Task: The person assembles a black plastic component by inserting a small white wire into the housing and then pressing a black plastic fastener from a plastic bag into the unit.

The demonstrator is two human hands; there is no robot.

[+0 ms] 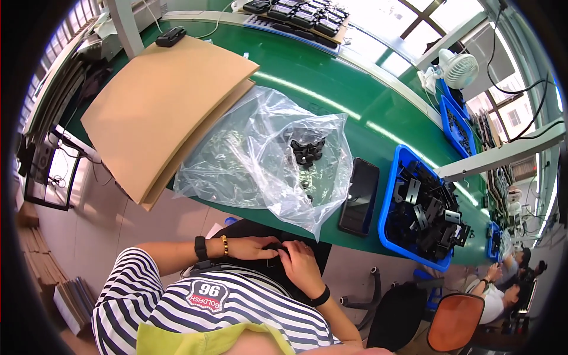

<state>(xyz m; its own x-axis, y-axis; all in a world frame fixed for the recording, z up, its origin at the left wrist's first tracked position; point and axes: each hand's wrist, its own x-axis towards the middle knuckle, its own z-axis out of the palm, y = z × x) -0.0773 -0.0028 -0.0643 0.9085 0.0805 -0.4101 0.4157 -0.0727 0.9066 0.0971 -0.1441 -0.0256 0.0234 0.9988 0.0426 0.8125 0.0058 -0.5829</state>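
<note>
Close to my body, below the table's front edge, my left hand (251,248) and my right hand (303,269) meet around a small black part (273,246). Fingers of both hands are closed on it and cover most of it, so its shape is not plain. Beyond them on the table lies a large clear plastic bag (236,168). Several small black plastic pieces (308,152) sit at the bag's mouth. To the right a blue bin (387,222) holds many black parts, some with silvery metal plates (413,191).
A dark smartphone (360,198) lies between bag and bin. Stacked brown cardboard sheets (165,112) cover the green table's (349,89) left side, a black object (171,36) on top. Behind stand trays of black parts (302,18) and a fan (460,70). Co-workers (494,293) sit at right.
</note>
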